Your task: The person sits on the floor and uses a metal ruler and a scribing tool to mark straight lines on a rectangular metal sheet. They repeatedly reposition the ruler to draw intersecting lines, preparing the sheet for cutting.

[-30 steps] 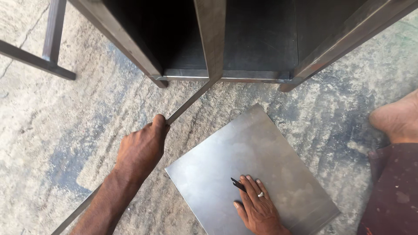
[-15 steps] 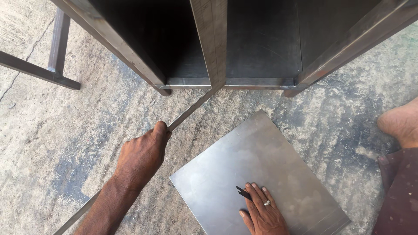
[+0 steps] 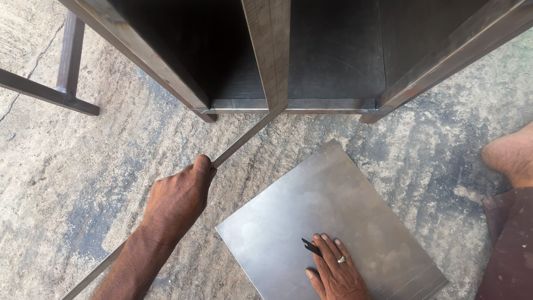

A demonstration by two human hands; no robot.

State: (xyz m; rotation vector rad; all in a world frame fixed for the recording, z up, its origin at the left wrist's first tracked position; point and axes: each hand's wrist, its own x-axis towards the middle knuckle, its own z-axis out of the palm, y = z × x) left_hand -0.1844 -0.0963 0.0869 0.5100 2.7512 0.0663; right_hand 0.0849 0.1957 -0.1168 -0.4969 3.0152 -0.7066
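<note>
**Ann:** Head view, and the left hand (image 3: 180, 197) is closed tight round a long thin metal strip (image 3: 239, 141), thumb on top. The strip runs from beside the forearm up past the knuckles to the foot of the metal cabinet frame (image 3: 166, 72) ahead of it.

**Bo:** Compared with a second ago, that fist sits a touch further out from the body and the frame looms larger at the top, so the person seems to have leaned in. The grip itself looks unchanged. My read: the strip is being held steady against the frame's base, not swung about.

**Ann:** And the right hand (image 3: 336, 272)?

**Bo:** Flat, fingers spread, pressing on the steel sheet (image 3: 333, 211) that lies on the concrete floor (image 3: 83, 166). A small dark marker or scriber (image 3: 311, 247) is pinched under its fingertips, pointing away towards the left hand. A ring shows on one finger. The hand has slid a little nearer the sheet's close edge.

**Ann:** Count for me.

**Bo:** One strip, one sheet, one dark tool, two hands. One cabinet frame with an upright divider (image 3: 269, 50) beyond the left knuckles. One second frame piece (image 3: 61, 83) far off to the left hand's outer side. One bare foot (image 3: 511, 155) out past the right hand.
</note>
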